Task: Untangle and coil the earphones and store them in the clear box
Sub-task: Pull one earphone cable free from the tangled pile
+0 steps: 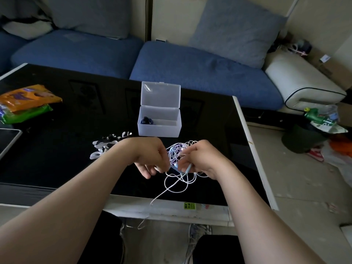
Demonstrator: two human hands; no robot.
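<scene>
A tangled bundle of pale earphones hangs between my two hands above the black table. My left hand pinches the left side of the tangle. My right hand grips its right side, with a light blue stem sticking out below the fingers. Loose white loops of the cord drop onto the table and trail over its front edge. Behind the hands stands the clear box, lid upright and open. A dark coiled earphone lies in its left end.
White and dark strips lie on the table left of my left wrist. Orange and green snack bags sit at the far left, with a tablet corner below them. A blue sofa runs behind the table. Clutter covers the floor at right.
</scene>
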